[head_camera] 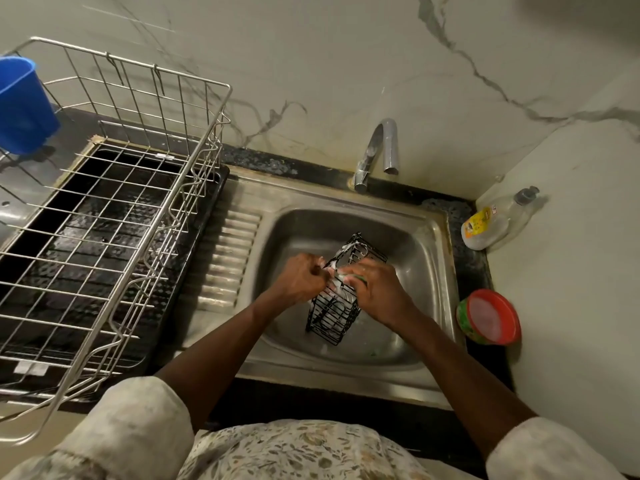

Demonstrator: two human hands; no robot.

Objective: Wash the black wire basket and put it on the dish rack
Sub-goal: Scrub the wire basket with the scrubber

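Black wire basket point(334, 317) is in the sink point(426, 258) basin, roughly centre of frame, tilted with its long axis running from 6 to 1 o'clock. Lower end is down near the basin floor, upper end is raised toward the tap point(381, 147). White foam point(337, 271) sits on the wires at mid-length and along the upper rim.

Left hand point(299, 278) comes in from 7 o'clock, fingers curled, gripping the basket's left edge at mid-length. Right hand point(381, 292) comes in from 5 o'clock, fingers curled over a green sponge point(360, 279) and pressing it on the basket's top side. Only a sliver of the sponge shows between the fingers. The hands are close together, nearly touching over the basket. Both forearms are bare, with light sleeves pushed up near the elbows.

Dish rack point(104, 220), steel wire, stands at 9 o'clock of the sink on a black drip tray point(207, 216), just beside the ribbed drainboard. A blue cup point(24, 105) hangs on the rack's far left side at 10 o'clock. The tap is at 12 o'clock of the basin, spout curving down, no water visible. A clear dish-soap bottle point(491, 223) with a yellow label lies on its side at 2 o'clock in the counter corner. A green tub with a red lid point(488, 317) stands at 3 o'clock, just beside the sink edge. Marble-look wall behind and to the right.
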